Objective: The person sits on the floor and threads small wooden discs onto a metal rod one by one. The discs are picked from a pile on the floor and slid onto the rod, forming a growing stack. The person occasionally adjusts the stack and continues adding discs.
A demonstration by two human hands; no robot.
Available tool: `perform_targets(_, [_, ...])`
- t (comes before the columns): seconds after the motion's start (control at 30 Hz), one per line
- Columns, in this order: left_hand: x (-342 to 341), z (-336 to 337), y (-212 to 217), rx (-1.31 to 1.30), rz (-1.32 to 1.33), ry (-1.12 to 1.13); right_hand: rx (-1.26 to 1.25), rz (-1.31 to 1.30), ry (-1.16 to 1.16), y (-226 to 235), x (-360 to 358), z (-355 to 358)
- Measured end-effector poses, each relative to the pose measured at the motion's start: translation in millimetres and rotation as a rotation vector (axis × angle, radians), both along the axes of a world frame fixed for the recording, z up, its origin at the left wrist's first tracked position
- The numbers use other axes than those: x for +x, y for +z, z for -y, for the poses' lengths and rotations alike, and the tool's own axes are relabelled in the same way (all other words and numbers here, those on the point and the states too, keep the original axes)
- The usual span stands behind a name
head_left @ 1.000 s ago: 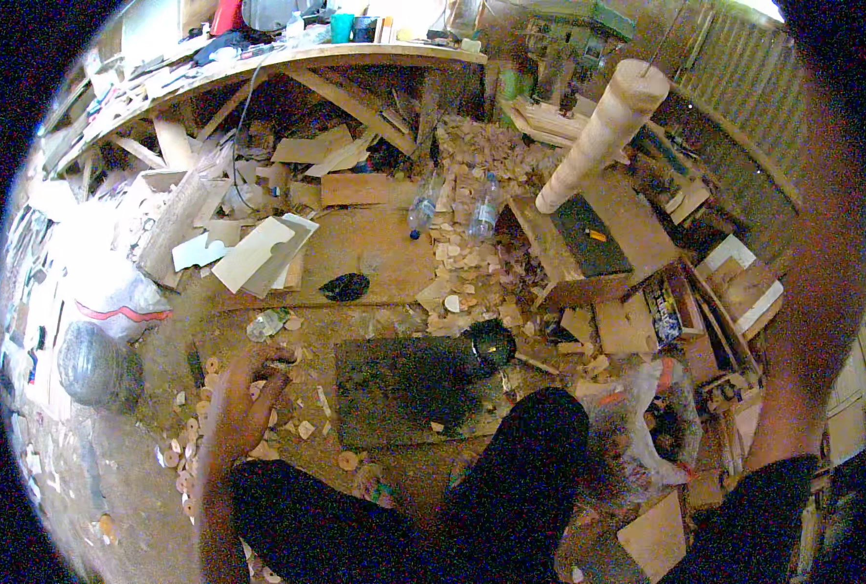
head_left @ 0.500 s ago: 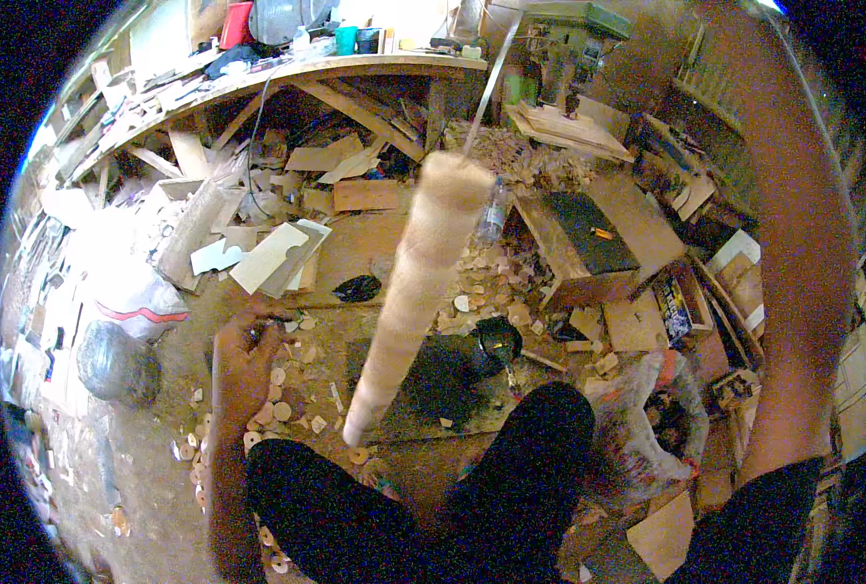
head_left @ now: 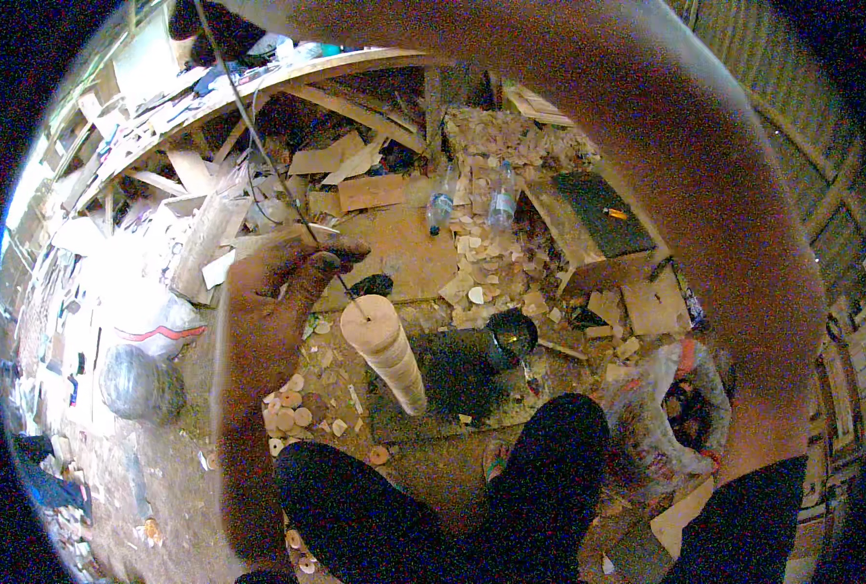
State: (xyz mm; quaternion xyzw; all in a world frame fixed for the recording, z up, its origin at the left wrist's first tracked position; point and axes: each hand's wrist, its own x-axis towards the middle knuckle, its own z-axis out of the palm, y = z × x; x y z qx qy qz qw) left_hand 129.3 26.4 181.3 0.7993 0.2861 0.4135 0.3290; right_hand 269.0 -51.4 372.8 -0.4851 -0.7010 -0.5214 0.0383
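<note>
A long stack of round wooden discs (head_left: pixel 386 352) hangs tilted in front of my knees, threaded on a thin metal rod (head_left: pixel 263 161). Up at the top left, my right hand (head_left: pixel 217 31) is dark and partly cut off; it grips the rod's upper end. My left hand (head_left: pixel 292 277) is closed, thumb and fingers pinched at the rod a little above the stack's top. A pale sliver shows by these fingers; I cannot tell if it is a disc. Loose discs (head_left: pixel 287 414) lie on the floor beside my left forearm.
A black bowl-like container (head_left: pixel 513 336) sits on a dark board. Two plastic bottles (head_left: pixel 501 200), a wooden box (head_left: pixel 589 263) and scattered chips stand farther off. A plastic-wrapped ring (head_left: pixel 647 409) is right of my knees, a wrapped ball (head_left: pixel 141 380) at left. A workbench (head_left: pixel 287 76) spans the back.
My right arm has swung left across the top, carrying the rod. The disc stack now tilts the other way. My left hand has risen from near the floor to the rod.
</note>
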Motion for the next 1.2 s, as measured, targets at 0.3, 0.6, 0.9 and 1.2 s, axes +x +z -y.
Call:
perform_targets(0.3, [65,-17,-64,0.122,-0.177,0.047,-0.301,-0.997,0.797,-93,96,-51])
perform_targets(0.6, [82,-35,-94,0.275,-0.209,0.146,-0.21,-1.698,-0.508,-431,255,49])
perform_targets(0.9, [74,-51,-99,0.192,-0.212,0.211,-0.734,-1.729,-0.555,-637,271,152])
perform_targets(1.2, [61,-65,-110,0.201,-0.213,0.329,-0.885,-1.252,-0.719,-604,255,117])
